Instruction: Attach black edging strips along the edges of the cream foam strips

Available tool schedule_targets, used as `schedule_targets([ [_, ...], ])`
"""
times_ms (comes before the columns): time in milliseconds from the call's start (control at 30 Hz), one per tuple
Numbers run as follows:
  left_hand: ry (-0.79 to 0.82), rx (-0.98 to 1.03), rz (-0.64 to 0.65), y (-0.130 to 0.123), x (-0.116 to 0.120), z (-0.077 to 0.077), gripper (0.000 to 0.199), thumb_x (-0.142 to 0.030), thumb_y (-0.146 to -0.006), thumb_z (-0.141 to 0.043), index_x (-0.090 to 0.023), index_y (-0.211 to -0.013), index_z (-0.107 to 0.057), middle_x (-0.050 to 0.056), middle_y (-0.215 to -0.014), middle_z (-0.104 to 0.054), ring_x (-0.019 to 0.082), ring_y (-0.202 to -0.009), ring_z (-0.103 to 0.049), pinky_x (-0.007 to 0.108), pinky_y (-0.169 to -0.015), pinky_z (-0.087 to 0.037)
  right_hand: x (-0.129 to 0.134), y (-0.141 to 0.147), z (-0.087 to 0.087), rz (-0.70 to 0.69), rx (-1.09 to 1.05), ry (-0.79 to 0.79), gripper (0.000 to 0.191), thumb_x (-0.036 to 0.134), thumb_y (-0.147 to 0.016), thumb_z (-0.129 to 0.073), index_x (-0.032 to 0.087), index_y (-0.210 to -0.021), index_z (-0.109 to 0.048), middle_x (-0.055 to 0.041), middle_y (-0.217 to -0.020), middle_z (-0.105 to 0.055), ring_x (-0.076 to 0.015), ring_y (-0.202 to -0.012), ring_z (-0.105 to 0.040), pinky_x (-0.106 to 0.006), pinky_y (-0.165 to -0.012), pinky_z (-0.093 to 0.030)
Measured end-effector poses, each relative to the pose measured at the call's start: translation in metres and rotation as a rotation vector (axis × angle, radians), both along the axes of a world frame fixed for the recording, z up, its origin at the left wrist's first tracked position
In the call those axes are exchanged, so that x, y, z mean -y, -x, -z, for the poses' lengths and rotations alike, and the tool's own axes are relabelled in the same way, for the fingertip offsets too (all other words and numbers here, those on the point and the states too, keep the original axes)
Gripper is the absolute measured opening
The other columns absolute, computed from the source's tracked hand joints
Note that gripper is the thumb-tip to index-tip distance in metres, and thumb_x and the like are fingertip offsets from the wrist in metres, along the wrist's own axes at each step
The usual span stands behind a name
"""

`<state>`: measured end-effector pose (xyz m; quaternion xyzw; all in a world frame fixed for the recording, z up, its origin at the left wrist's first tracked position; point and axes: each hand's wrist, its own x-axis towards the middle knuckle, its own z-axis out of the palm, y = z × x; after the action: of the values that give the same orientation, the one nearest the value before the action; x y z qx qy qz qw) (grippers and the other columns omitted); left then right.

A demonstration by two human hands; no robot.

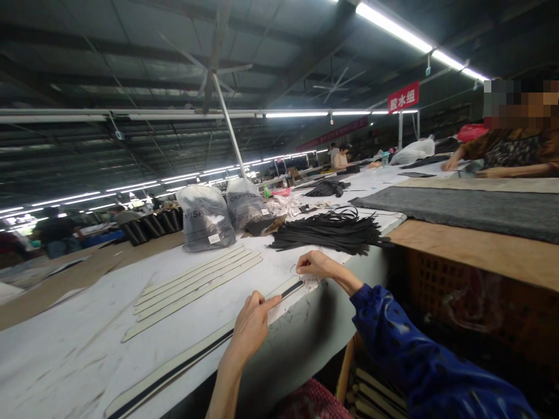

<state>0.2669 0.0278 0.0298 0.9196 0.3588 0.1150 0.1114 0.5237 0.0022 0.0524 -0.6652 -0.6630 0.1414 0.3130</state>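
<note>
A long pale strip (179,362) with a black band along it lies at the table's near edge. My left hand (252,326) rests on this strip, index finger stretched along the black band and the other fingers bent. Beyond the strip's far end, my right hand (315,265) is closed in a pinch; a thin curved thread or sliver shows at its fingertips, too small to name. Several pale narrow strips (196,285) lie side by side to the left. A heap of black straps (327,230) sits just beyond my right hand.
Two wrapped bags (206,218) stand behind the pale strips. Dark grey material (463,209) covers the right-hand table, where a person (515,151) works. An orange crate (454,291) is below it. More pale strips (375,396) lie under the near edge.
</note>
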Motion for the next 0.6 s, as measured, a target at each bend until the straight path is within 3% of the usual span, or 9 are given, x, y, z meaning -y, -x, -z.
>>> schedule_targets([
  [100, -0.012, 0.014, 0.001, 0.000, -0.001, 0.003, 0.055, -0.010, -0.086, -0.027, -0.031, -0.129, -0.054, 0.006, -0.099, -0.046, 0.019, -0.097, -0.048, 0.030, -0.088, -0.039, 0.002, 0.007, 0.007, -0.095, -0.054, 0.029, 0.018, 0.020, -0.068, -0.063, 0.016, -0.081, -0.075, 0.0000, -0.067, -0.066, -0.0120, -0.063, -0.055, -0.021, -0.057, -0.038],
  [267, -0.022, 0.107, 0.020, 0.001, -0.003, 0.009, 0.053, -0.010, -0.085, -0.029, -0.032, -0.125, -0.057, 0.007, -0.097, -0.047, 0.021, -0.093, -0.048, 0.032, -0.085, -0.040, 0.002, 0.009, 0.007, -0.093, -0.059, 0.075, 0.019, 0.019, -0.066, -0.064, 0.016, -0.082, -0.074, 0.0002, -0.068, -0.065, -0.0117, -0.062, -0.054, -0.021, -0.055, -0.038],
  [400, -0.049, 0.138, 0.021, 0.000, -0.002, 0.011, 0.051, -0.012, -0.086, -0.030, -0.034, -0.123, -0.059, 0.006, -0.092, -0.045, 0.021, -0.089, -0.047, 0.034, -0.083, -0.040, -0.002, 0.010, 0.000, -0.003, 0.014, -0.104, 0.022, 0.029, -0.076, -0.061, 0.016, -0.089, -0.073, -0.0042, -0.077, -0.065, -0.0150, -0.069, -0.056, -0.025, -0.065, -0.042],
  [433, -0.059, 0.135, 0.016, 0.000, -0.001, 0.010, 0.051, -0.013, -0.087, -0.030, -0.035, -0.122, -0.059, 0.006, -0.092, -0.045, 0.021, -0.088, -0.046, 0.034, -0.082, -0.040, -0.002, 0.014, -0.001, -0.035, 0.055, -0.138, 0.025, 0.032, -0.077, -0.061, 0.016, -0.092, -0.073, -0.0058, -0.083, -0.066, -0.0167, -0.074, -0.057, -0.027, -0.070, -0.043],
  [500, -0.065, 0.146, 0.013, 0.001, 0.004, 0.009, 0.050, -0.013, -0.087, -0.030, -0.034, -0.123, -0.058, 0.006, -0.093, -0.045, 0.022, -0.089, -0.046, 0.035, -0.083, -0.040, -0.004, 0.024, 0.001, -0.233, 0.133, -0.136, 0.030, 0.034, -0.078, -0.062, 0.018, -0.101, -0.071, -0.0086, -0.099, -0.065, -0.0205, -0.088, -0.058, -0.031, -0.081, -0.044],
  [600, -0.015, 0.305, 0.019, 0.008, 0.014, 0.005, 0.049, -0.015, -0.090, -0.029, -0.027, -0.133, -0.048, 0.008, -0.097, -0.049, 0.022, -0.094, -0.046, 0.036, -0.088, -0.040, -0.008, 0.038, 0.006, -0.462, 0.177, -0.063, 0.037, 0.035, -0.077, -0.063, 0.020, -0.110, -0.068, -0.0103, -0.109, -0.063, -0.0246, -0.102, -0.055, -0.034, -0.090, -0.041],
])
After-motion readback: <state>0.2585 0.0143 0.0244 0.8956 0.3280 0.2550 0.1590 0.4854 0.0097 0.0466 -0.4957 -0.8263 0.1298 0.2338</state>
